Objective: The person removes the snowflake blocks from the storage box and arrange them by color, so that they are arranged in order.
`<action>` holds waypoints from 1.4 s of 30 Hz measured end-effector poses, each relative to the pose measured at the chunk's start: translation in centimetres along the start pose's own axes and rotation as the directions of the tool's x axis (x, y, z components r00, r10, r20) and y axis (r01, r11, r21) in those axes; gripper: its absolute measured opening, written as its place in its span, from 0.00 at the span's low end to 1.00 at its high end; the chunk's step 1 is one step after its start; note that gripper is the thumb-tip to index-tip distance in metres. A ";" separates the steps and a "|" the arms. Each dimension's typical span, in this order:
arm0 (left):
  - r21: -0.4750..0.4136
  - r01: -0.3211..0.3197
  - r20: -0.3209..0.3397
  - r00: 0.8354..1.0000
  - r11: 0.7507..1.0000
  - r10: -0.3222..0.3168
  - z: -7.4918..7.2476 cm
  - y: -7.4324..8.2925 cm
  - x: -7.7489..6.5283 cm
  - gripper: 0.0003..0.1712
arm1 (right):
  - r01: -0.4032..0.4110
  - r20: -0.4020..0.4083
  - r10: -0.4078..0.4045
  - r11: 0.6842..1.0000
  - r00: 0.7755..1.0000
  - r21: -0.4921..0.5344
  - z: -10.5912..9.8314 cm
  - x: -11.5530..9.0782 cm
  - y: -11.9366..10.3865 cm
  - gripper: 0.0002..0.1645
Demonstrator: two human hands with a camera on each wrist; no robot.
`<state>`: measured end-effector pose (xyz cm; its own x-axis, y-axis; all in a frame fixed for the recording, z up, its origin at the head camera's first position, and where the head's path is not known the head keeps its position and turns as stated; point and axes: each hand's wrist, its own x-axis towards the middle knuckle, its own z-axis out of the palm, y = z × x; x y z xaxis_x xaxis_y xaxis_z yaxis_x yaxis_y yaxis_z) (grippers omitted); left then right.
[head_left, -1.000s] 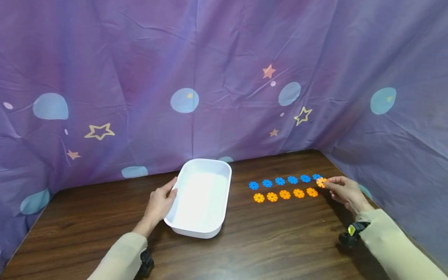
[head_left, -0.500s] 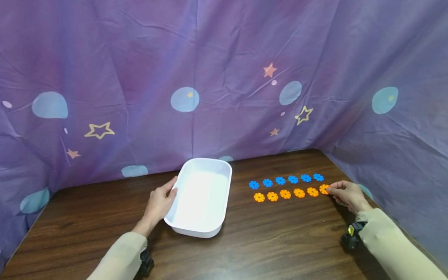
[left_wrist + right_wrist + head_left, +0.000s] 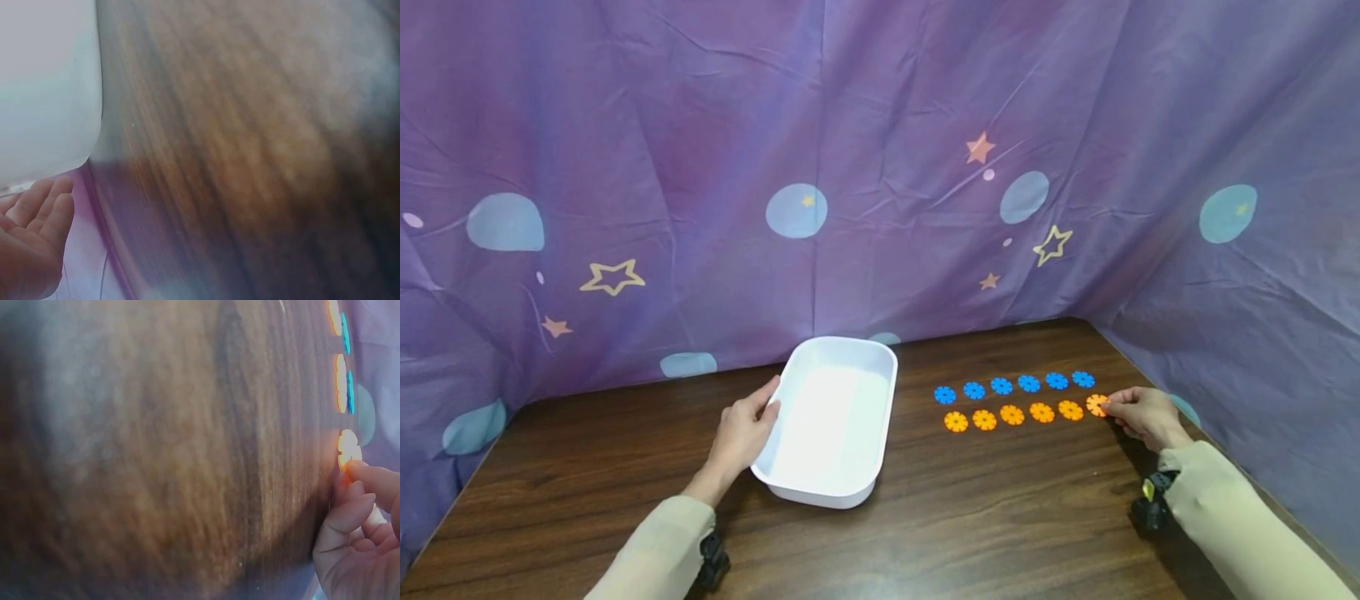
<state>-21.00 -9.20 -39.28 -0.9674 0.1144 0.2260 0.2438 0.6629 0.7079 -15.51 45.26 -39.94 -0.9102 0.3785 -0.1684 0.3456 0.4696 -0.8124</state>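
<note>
My right hand (image 3: pixel 1146 417) pinches an orange flower-shaped disc (image 3: pixel 1096 406) between thumb and fingertips, at the right end of a row of orange discs (image 3: pixel 1012 415). In the right wrist view this disc (image 3: pixel 347 447) stands tilted at the fingertips. Behind lies a matching row of blue flower-shaped discs (image 3: pixel 1002 387). My left hand (image 3: pixel 741 433) grips the left side of a white plastic tray (image 3: pixel 886 417), thumb over the rim and fingers along the outside. The left wrist view has the fingers (image 3: pixel 56 215) beside the tray wall (image 3: pixel 87 81).
A dark wood-grain table (image 3: pixel 1000 517) bears everything. A purple curtain (image 3: pixel 700 150) with stars and blobs hangs along its back and right side. Both wrists carry black cameras under pale sleeves (image 3: pixel 1232 500).
The right hand has brought the orange disc down from over the last blue disc to the end of the orange row. The left hand and tray have stayed put.
</note>
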 end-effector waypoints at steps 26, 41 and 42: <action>-0.004 0.000 0.016 1.000 1.000 0.000 -0.2 0.2 -0.3 0.25 | -0.050 0.005 0.051 0.990 0.999 -0.129 -0.2 0.3 -0.7 0.09; -0.060 0.022 0.030 0.999 0.998 -0.020 0.1 0.1 0.1 0.25 | -0.018 0.026 0.020 0.997 0.999 -0.076 -0.3 0.3 -0.3 0.07; -0.070 0.028 0.032 0.999 0.997 -0.026 0.1 0.1 0.1 0.25 | -0.015 0.025 0.017 0.997 1.000 -0.071 -0.2 0.2 -0.3 0.07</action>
<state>-21.10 -9.03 -39.20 -0.9751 0.1205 0.1863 0.2207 0.6126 0.7590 -15.79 45.40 -39.60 -0.9096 0.3662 -0.1963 0.3747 0.5190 -0.7683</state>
